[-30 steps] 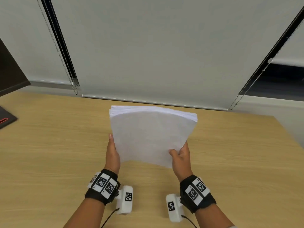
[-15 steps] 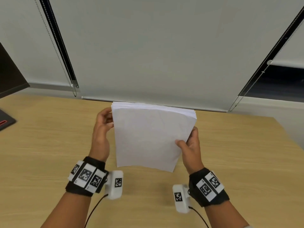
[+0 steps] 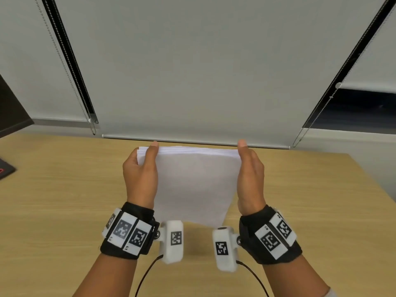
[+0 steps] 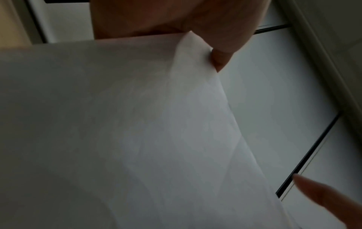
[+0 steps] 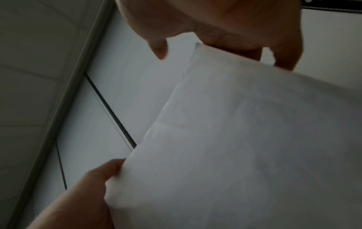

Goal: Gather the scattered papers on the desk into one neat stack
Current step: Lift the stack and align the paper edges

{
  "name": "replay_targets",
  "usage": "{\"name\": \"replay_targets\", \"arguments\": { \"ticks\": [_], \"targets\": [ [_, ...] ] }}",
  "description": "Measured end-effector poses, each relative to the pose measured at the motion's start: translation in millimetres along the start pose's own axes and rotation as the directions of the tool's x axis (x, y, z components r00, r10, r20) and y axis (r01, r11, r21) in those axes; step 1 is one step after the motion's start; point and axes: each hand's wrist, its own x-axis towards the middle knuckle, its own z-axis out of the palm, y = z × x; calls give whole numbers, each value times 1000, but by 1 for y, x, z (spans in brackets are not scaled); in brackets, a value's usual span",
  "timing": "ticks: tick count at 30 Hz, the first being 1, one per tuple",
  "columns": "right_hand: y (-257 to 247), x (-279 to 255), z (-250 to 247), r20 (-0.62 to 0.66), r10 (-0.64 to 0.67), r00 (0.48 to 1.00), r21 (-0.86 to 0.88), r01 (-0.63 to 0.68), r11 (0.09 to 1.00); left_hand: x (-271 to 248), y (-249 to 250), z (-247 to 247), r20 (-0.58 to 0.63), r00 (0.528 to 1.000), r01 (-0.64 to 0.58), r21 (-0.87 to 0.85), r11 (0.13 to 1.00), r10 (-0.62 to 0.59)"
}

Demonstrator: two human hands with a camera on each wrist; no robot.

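A stack of white papers [image 3: 192, 179] stands tilted on its lower edge on the wooden desk [image 3: 64, 189], squared up, with its top edge toward the window. My left hand [image 3: 140, 174] grips the stack's upper left corner, thumb on the front sheet and fingers curled behind. On the opposite side, my right hand [image 3: 249, 174] holds the upper right edge, thumb pointing up and fingers behind the sheets. The left wrist view shows the paper [image 4: 137, 124] from close below, and so does the right wrist view of the paper [image 5: 235, 139].
A dark monitor [image 3: 10, 108] and a dark base with a red mark [image 3: 4, 170] sit at the desk's left edge. Lowered roller blinds [image 3: 192, 71] with bead chains [image 3: 64, 67] hang just behind the desk. The desk's right edge [image 3: 372, 181] runs diagonally.
Both hands slid from the stack's lower corners up its side edges to the top corners. The stack's fanned top edge has become flush.
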Motion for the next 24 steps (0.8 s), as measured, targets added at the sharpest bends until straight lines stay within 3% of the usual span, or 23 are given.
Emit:
{"name": "replay_targets", "arguments": {
  "ticks": [7,13,24],
  "targets": [
    [7,6,8,-71,133,989,-3,-134,991,-4,7,2,-15,1000,-25,-44,999,25],
    [3,7,7,-59,112,992,6,-112,994,-4,8,3,14,1000,-22,-92,995,24],
    [5,10,7,-25,158,987,0,-158,987,-7,11,5,-63,998,-23,-48,999,20]
  ]
}}
